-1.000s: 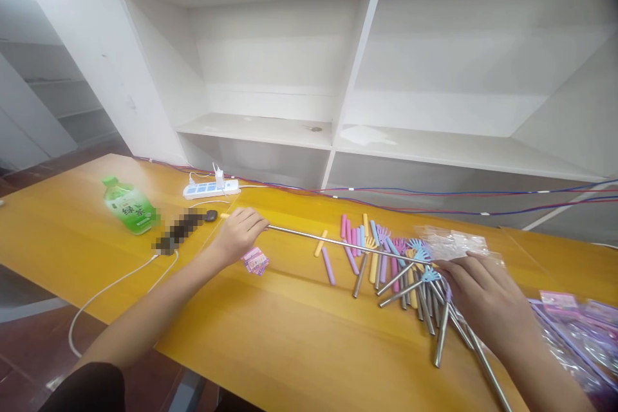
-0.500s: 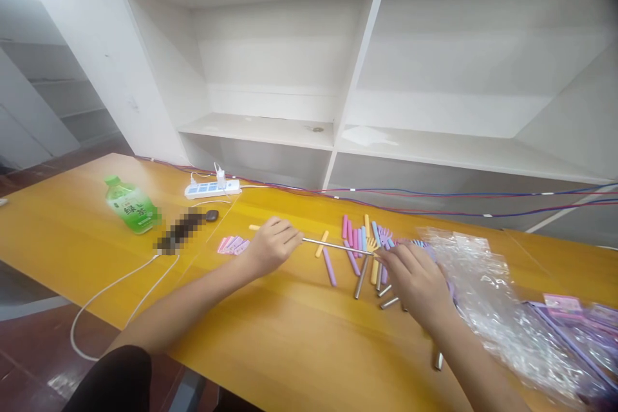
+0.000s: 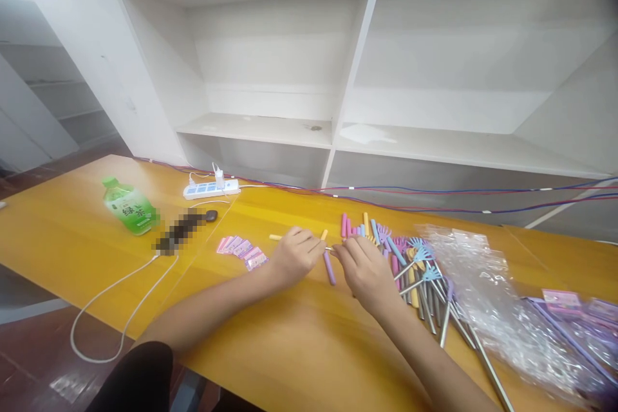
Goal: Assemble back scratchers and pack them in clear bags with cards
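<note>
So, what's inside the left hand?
A yellow handle sticks out one side of the left hand, a bit of metal rod out the other; fingers hide the middle.

Has the green plastic bottle [image 3: 129, 209] at left on the yellow-brown wooden surface [image 3: 290, 341], with the white rectangular plastic power strip [image 3: 211, 190] farther back to its right. Shows the pink-and-purple rectangular cards [image 3: 243, 248] between bottle and multicoloured claw-headed metal rods [image 3: 431, 275], the crumpled clear plastic bags [image 3: 497, 309] right of those, and the white boxy shelving [image 3: 261, 129] behind.

White shelving [image 3: 270, 51] behind yellow table [image 3: 270, 341].
</note>
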The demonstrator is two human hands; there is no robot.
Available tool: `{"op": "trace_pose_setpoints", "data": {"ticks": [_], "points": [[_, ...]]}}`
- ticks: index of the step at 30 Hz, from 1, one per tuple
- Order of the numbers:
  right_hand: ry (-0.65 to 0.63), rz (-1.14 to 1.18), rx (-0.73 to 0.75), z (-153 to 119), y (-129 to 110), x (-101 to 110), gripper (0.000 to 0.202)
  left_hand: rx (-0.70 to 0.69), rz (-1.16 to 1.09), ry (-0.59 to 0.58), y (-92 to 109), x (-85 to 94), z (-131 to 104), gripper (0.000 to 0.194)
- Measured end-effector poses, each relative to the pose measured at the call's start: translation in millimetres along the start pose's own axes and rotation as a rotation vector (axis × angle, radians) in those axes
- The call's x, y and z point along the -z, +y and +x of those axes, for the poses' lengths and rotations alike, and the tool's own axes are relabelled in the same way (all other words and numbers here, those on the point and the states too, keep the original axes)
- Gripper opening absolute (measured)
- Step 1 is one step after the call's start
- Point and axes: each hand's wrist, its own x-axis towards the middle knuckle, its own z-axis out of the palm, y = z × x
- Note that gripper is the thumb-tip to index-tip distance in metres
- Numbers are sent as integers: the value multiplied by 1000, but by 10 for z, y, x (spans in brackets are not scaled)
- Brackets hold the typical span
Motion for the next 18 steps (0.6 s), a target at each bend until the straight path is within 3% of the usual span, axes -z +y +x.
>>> {"op": "trace_pose_setpoints", "data": {"ticks": [9,18], "points": [[-49,-8,-3,38,114,-54,20,47,-44,13,-57,-13,34,27],[-99,68,11,5,214,-75,15,84,-56,-66,-86,-63,-32,24]]}}
